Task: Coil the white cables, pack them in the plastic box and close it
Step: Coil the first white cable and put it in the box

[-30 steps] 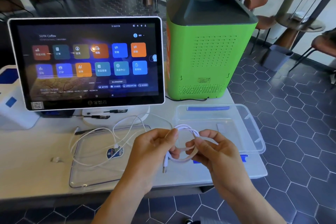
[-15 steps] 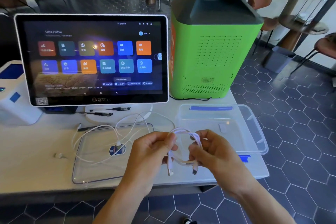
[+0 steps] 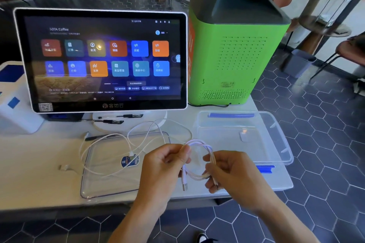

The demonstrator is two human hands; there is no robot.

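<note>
While the pale grey bench carries everything, the largest things on it are the white-framed touchscreen terminal at far left and the green box-shaped machine with a dark grey top at far right. Near right lies the clear plastic box with blue clips, open and with no cable in it yet; its clear flat lid lies near left, with a loose white cable sprawled across it. Above the near edge, the left hand and right hand each keep a clenched grip on the small coiled white cable. A second ago one plug hung free; now both dangle below the loop, so this coil looks finished and ready for the box.
</note>
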